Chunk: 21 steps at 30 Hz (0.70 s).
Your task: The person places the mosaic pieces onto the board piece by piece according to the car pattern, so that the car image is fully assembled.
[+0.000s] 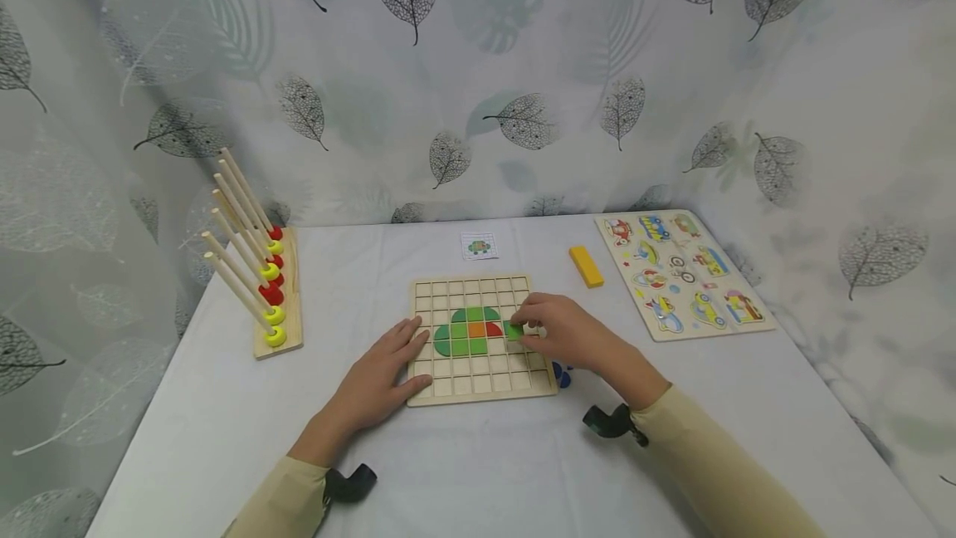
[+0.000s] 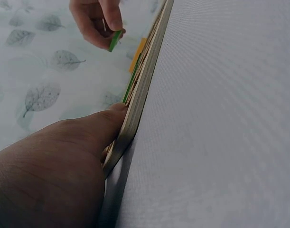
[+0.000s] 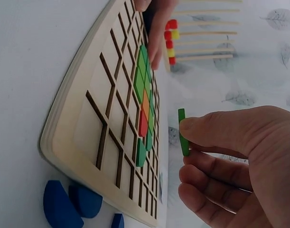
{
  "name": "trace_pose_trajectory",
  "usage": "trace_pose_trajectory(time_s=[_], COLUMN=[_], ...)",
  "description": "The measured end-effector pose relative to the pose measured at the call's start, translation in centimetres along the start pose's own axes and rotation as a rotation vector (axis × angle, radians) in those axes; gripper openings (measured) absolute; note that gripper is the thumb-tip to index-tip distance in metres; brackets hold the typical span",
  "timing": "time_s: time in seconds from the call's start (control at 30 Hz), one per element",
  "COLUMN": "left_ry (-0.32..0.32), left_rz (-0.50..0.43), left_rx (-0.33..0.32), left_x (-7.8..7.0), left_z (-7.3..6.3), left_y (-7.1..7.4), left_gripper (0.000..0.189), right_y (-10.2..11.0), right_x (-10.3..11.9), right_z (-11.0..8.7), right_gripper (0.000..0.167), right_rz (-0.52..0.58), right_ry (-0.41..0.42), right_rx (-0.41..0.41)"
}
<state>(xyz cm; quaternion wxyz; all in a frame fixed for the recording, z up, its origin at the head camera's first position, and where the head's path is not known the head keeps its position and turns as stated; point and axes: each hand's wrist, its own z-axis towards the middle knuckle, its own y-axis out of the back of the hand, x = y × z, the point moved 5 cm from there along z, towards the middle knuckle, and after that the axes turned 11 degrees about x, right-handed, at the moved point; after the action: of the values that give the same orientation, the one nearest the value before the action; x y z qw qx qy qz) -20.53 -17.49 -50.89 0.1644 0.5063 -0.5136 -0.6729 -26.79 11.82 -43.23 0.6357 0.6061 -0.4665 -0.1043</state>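
Note:
A wooden grid board (image 1: 463, 384) lies on the white cloth, with green, orange and red tiles set in its middle cells. My left hand (image 1: 377, 379) rests at the board's left edge, fingers spread on its rim; the thumb (image 2: 95, 124) lies along that edge in the left wrist view. Over the right part of the board, my right hand (image 1: 571, 337) pinches a thin green tile (image 3: 183, 135) between thumb and fingertips. In the right wrist view this tile is raised above the board. A darker green tile (image 3: 141, 152) sits in a cell beside the red tile (image 3: 143, 123).
Blue pieces (image 3: 61, 206) lie by the board's right edge. Behind it are a small picture card (image 1: 479, 246) and a yellow block (image 1: 586, 266). A peg stand with red and yellow beads (image 1: 295, 305) stands left; a picture puzzle board (image 1: 683, 272) lies right.

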Motion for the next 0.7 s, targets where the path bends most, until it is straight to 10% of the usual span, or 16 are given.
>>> trace_pose_trajectory(time_s=[0.7], left_ry=[-0.026], left_rz=[-0.006], left_rx=[-0.014], left_x=[0.0], left_z=[0.0], left_y=[0.1], left_gripper=[0.078], right_y=[-2.6], right_x=[0.7], right_z=[2.4], right_gripper=[0.023], right_rz=[-0.045], right_ry=[0.017], right_rx=[0.057])
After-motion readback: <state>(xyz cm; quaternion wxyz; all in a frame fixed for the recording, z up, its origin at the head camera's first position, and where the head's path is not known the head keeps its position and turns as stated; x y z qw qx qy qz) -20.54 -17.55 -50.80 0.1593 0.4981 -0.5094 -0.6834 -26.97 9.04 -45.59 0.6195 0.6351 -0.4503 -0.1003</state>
